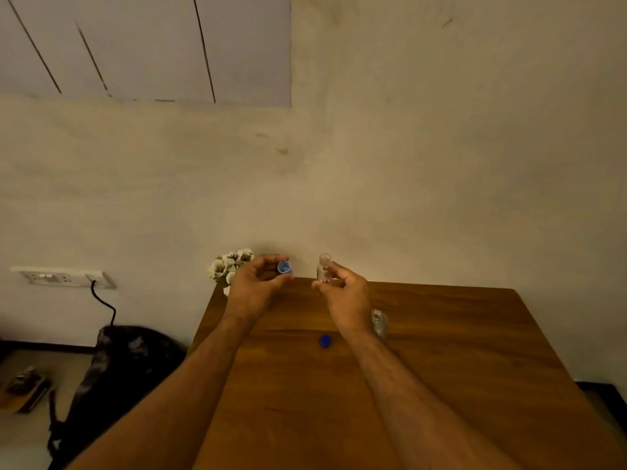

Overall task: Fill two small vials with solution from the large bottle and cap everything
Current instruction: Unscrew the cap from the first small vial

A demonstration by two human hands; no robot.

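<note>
The vial [324,268] is what everything turns on right now: I see it held upright in the right hand [346,295], pinched low on its clear body between thumb and fingertips, its open mouth at the top and its long axis close to vertical, raised above the far edge of the desk [441,334]. Just to its left, at about the same height and apart from it, the left hand [256,283] curls around a blue cap [284,267], whose hollow side faces me rather than down. I judge the coming move to be capping this vial, so the cap has to travel rightward across the small gap and be tipped over so that its hollow faces down onto the mouth; the left hand is the one that must close that gap, or the two must meet halfway. Moving outward, a second blue cap [325,341] lies on the desk between the forearms, nearer to me, and a clear container [379,322] stands beside the right wrist, partly hidden; I cannot tell whether it is the large bottle or the other vial. I also cannot tell how full the held vial is.
</note>
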